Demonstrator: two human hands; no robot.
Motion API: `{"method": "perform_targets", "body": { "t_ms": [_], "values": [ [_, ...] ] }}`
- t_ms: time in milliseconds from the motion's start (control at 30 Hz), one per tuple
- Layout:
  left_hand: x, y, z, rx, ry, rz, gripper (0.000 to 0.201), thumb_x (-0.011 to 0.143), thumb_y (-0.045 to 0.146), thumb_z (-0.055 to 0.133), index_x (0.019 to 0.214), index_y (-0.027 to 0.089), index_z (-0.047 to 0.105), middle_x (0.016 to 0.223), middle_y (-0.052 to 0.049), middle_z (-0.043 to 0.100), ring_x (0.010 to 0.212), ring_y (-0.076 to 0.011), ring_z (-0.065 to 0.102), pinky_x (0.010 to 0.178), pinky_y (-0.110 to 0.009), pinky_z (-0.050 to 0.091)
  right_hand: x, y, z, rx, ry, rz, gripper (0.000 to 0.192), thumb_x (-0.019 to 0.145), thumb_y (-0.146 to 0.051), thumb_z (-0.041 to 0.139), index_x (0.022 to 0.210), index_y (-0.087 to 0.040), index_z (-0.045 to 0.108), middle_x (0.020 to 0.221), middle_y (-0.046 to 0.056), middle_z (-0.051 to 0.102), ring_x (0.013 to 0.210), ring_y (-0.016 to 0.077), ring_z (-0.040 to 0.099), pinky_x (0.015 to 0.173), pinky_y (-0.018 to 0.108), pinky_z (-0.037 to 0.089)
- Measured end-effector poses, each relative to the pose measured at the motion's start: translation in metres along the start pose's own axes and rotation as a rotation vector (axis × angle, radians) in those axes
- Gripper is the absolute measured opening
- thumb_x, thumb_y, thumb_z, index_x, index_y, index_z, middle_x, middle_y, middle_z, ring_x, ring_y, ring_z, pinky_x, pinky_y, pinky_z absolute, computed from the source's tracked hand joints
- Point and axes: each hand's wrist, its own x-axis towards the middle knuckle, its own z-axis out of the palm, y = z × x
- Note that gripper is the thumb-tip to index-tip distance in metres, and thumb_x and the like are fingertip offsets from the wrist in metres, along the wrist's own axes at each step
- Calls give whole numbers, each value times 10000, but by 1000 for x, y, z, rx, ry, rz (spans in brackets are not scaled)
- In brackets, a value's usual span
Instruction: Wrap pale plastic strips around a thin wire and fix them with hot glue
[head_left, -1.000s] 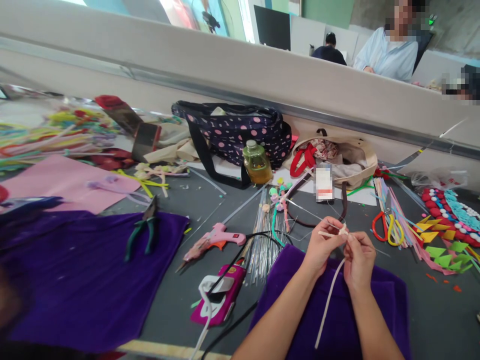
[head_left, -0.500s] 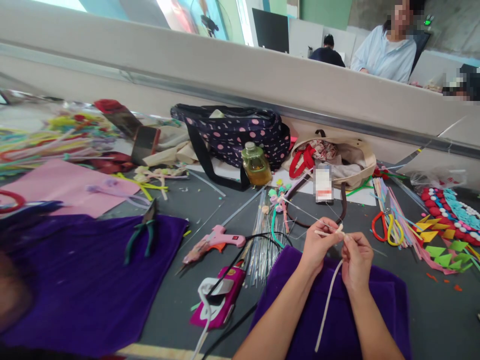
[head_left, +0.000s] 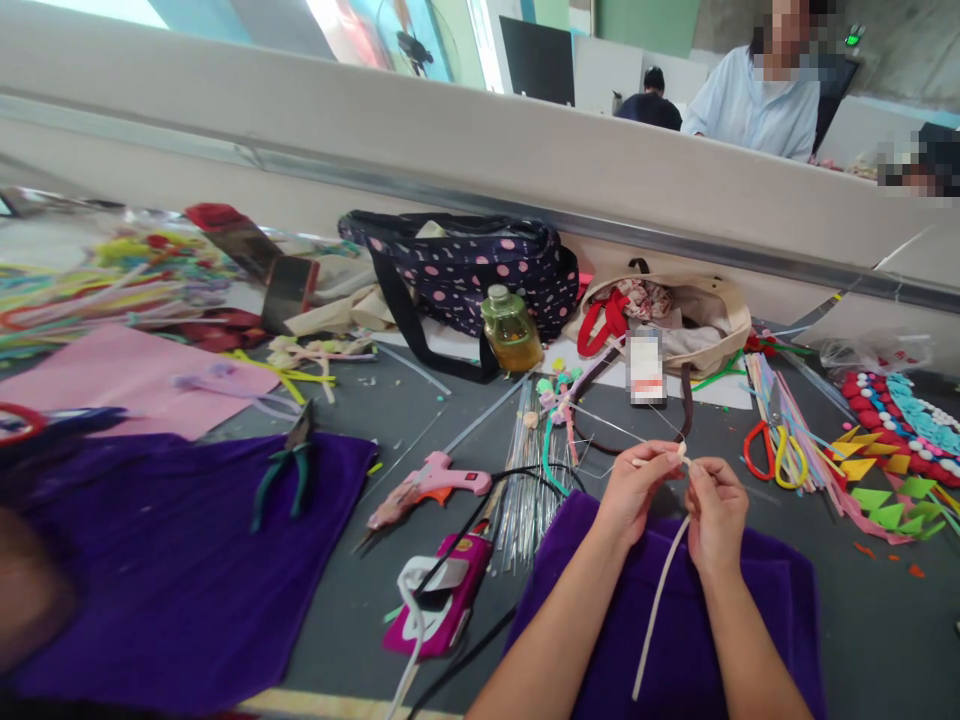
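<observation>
Cream pipe cleaner (head_left: 660,590) is what we hold: its fuzzy upper end is bunched into a small knot between our fingertips, and its long tail hangs down toward us over the purple cloth (head_left: 780,600) on our lap side of the table. Since half a second ago, our hands have crept slightly up and left in the head view, and the knot sits a touch higher; the tail keeps the same curve. A red scissor handle has come into sight at the far left edge.

Our left hand (head_left: 636,488) is closed narrow, thumb and forefinger pinching the knot and a thin stiff wire that juts out to the left. Our right hand (head_left: 714,510) is closed too, fingertips pinched on the pipe cleaner just right of the knot, touching the left fingers.

Left of our hands lie a bundle of thin shiny wires (head_left: 525,480), a pink glue gun (head_left: 435,482) and green-handled pliers (head_left: 289,470) on a second purple cloth. Right of them lie red-and-yellow scissors (head_left: 772,455) and bright felt triangles (head_left: 892,490).
</observation>
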Motion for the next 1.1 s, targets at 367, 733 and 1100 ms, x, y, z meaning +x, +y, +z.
{"method": "perform_targets", "body": {
  "t_ms": [367,733,1100],
  "values": [
    [-1,7,-1,-30,-33,-95,162,592,197,783,698,97,712,595,-20,627,525,-71,523,578,-198,444,1,-7,-10,-466,-130,-309,119,791,-299,659,800,-182,676,712,11,656,626,143,593,588,250,470],
    [0,7,-5,21,-122,-129,261,570,242,837,747,104,702,637,-25,631,545,-92,554,582,-227,464,5,-19,-18,-574,-238,-458,77,815,-253,627,788,-206,682,646,-14,576,555,119,485,528,242,383],
    [1,11,-12,14,-156,-158,157,537,158,797,635,119,681,590,-11,640,495,-100,577,547,-221,459,11,-22,-25,-291,-485,-38,127,807,-310,647,769,-197,689,665,-8,576,552,106,456,499,224,331]
  ]
}}
